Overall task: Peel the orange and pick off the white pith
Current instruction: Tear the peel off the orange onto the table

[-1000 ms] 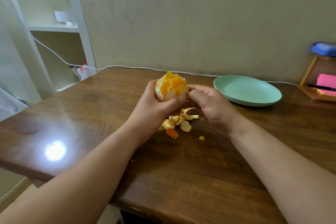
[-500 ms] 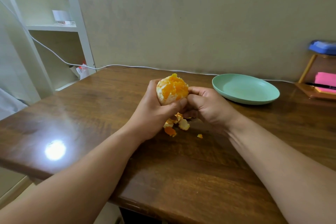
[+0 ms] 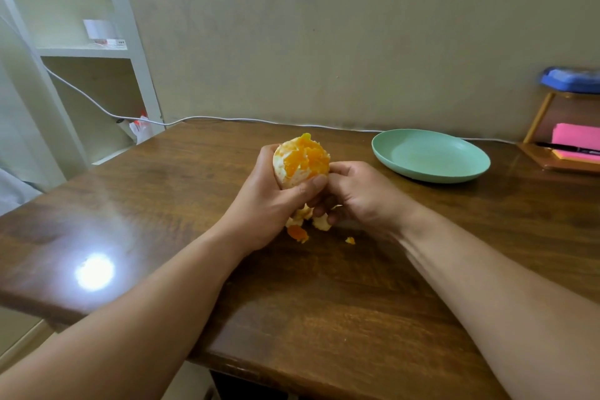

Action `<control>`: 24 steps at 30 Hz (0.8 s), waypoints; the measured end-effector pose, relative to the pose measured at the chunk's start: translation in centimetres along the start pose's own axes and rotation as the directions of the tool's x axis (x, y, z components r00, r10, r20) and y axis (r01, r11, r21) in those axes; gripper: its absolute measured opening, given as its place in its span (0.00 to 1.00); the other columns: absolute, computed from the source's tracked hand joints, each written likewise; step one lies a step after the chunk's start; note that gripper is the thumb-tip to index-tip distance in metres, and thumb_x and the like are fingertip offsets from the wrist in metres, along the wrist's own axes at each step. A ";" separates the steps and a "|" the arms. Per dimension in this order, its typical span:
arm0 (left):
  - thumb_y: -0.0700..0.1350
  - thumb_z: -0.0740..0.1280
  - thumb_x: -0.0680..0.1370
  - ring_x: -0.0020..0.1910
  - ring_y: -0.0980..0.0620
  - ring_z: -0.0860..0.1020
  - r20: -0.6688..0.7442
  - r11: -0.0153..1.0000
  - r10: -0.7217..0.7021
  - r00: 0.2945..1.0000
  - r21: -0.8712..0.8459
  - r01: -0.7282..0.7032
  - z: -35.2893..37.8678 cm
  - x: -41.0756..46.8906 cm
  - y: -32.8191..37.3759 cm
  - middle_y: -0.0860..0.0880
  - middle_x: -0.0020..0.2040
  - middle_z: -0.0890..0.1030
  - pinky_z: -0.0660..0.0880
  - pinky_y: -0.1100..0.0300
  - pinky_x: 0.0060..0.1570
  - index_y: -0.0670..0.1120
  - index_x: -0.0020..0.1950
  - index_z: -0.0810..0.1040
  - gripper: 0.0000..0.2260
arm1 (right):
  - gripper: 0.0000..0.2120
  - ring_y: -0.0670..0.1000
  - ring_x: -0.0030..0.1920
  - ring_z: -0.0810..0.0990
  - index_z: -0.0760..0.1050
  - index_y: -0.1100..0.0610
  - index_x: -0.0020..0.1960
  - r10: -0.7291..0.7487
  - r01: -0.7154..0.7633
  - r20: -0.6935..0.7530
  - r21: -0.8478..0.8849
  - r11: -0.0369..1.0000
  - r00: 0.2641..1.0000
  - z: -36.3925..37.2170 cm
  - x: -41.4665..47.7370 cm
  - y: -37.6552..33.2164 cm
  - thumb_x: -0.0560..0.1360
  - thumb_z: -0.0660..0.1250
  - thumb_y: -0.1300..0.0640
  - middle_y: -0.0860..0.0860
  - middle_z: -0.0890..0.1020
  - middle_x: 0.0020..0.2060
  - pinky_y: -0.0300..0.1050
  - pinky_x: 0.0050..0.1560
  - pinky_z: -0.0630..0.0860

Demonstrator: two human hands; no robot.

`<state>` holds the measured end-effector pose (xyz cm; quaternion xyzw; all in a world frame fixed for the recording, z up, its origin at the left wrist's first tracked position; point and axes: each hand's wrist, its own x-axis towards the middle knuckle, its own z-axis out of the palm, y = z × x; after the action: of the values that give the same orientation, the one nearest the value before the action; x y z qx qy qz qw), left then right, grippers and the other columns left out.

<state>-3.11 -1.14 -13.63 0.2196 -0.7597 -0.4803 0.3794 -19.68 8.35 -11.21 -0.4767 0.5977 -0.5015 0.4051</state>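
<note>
Nearest the viewer, the table (image 3: 324,308) has its front edge just under the forearms. That leaves a broad stretch of bare wood between the edge and the work, so scraps are unlikely to fall off.

Farther in, loose peel scraps (image 3: 298,231) lie in a small heap directly beneath the hands, with one stray crumb (image 3: 350,240) just to the right. They seem to lie simply where they dropped.

Above the heap, the left hand (image 3: 264,204) grips the orange (image 3: 302,161), fingers wrapped behind it and thumb across its front. The fruit is held clear of the table with its bared top turned up. Torn orange flesh shows at the top, and pale pith covers the lower sides.

The right hand (image 3: 360,195) is curled, its thumb against the fruit's lower right side. This is probably a working pinch at peel or pith, but the left thumb hides what it actually holds, so I cannot tell.

Beyond and to the right, a green plate (image 3: 431,176) sits well apart from the hands, within easy reach across open wood. It is likely meant for the cleaned fruit.

A white cable (image 3: 227,120) runs along the table's far edge at the wall.
</note>
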 end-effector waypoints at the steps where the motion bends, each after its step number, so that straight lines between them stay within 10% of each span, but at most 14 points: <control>1: 0.60 0.76 0.75 0.56 0.52 0.85 0.004 1.000 -0.011 1.000 -0.029 0.011 0.0 0.1 0.0 0.49 0.60 0.82 0.84 0.55 0.52 0.53 0.73 0.70 0.30 | 0.11 0.51 0.38 0.81 0.82 0.64 0.57 -0.022 0.022 -0.021 -0.011 1.000 1.000 0.1 0.1 0.1 0.86 0.65 0.57 0.54 0.84 0.40 0.44 0.36 0.77; 5: 0.60 0.74 0.79 0.46 0.44 0.81 0.038 0.961 -0.077 0.996 -0.263 0.085 -0.2 0.5 0.3 0.41 0.57 0.83 0.81 0.49 0.46 0.45 0.72 0.73 0.28 | 0.10 0.52 0.42 0.82 0.80 0.65 0.58 -0.062 0.065 -0.062 0.050 0.997 0.996 -0.3 0.2 0.1 0.85 0.61 0.62 0.55 0.83 0.42 0.44 0.37 0.77; 15: 0.55 0.73 0.79 0.41 0.49 0.78 0.136 0.906 -0.117 0.984 -0.392 0.162 -0.6 1.1 0.0 0.45 0.48 0.82 0.77 0.56 0.40 0.43 0.64 0.77 0.21 | 0.28 0.54 0.43 0.84 0.78 0.62 0.64 0.002 -0.006 0.025 0.155 0.988 1.000 -0.3 0.8 0.5 0.86 0.58 0.38 0.59 0.84 0.47 0.48 0.39 0.79; 24: 0.56 0.73 0.80 0.46 0.39 0.77 0.214 0.921 -0.093 0.972 -0.352 0.165 -0.8 1.1 -0.4 0.39 0.51 0.81 0.78 0.49 0.44 0.38 0.65 0.76 0.24 | 0.18 0.54 0.40 0.83 0.78 0.66 0.60 -0.043 0.043 -0.023 -0.014 0.999 0.999 -0.1 0.6 0.6 0.88 0.58 0.52 0.60 0.84 0.43 0.48 0.42 0.82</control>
<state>-3.20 -2.56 -13.37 0.1467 -0.6733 -0.6570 0.3057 -20.03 7.77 -11.78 -0.4863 0.5955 -0.5115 0.3837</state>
